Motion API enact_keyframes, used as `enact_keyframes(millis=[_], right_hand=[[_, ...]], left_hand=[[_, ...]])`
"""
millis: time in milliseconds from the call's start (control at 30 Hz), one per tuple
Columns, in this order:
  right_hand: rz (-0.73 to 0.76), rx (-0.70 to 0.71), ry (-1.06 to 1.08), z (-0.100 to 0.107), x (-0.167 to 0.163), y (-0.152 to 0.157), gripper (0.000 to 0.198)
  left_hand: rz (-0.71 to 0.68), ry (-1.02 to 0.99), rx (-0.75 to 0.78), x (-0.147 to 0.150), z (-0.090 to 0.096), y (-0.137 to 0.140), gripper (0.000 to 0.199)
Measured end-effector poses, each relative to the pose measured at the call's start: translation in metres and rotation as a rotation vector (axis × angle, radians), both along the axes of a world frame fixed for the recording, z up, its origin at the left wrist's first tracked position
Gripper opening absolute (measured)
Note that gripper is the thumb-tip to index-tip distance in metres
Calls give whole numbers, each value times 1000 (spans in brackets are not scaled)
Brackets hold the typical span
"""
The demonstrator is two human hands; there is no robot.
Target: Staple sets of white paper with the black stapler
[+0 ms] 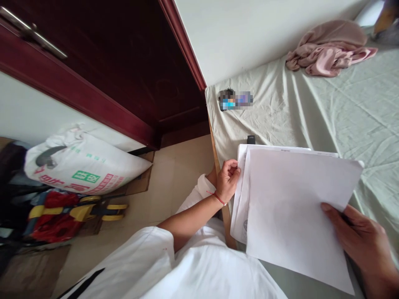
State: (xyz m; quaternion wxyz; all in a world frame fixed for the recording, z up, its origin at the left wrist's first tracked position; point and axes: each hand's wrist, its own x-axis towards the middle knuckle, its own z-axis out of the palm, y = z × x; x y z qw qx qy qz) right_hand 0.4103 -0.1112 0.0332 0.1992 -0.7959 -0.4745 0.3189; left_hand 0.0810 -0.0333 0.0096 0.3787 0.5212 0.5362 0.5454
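Observation:
A stack of printed paper sheets (240,203) lies over the pale cloth, its left edge pinched by the thumb and curled fingers of my left hand (229,179). Over the stack is a blank-faced sheet of paper (293,207), turned slightly askew from the pages beneath. My right hand (358,234) grips that sheet at its right edge, thumb on top and fingers behind. Lines of print and part of a round stamp show along the uncovered left strip of the stack. A small black object (251,139) pokes out behind the stack's top edge.
A pale green cloth (274,120) covers the surface, with a pixelated item (236,100) near its far left corner. Crumpled pink fabric (330,54) lies by the wall. Leftward are a dark red door (124,54), a white woven sack (84,166) and a red-yellow object (59,211).

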Motion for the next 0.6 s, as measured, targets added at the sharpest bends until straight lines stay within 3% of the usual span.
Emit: enact_keyframes(millis=[200, 367, 600], right_hand=[[23, 59, 28, -6, 4, 1, 56], [72, 147, 49, -3, 2, 1, 50], [124, 174, 36, 2, -2, 1, 44]], left_hand=[[-24, 24, -48, -1, 3, 0, 19], [-100, -40, -81, -3, 8, -1, 35], [-106, -14, -97, -1, 8, 2, 40]])
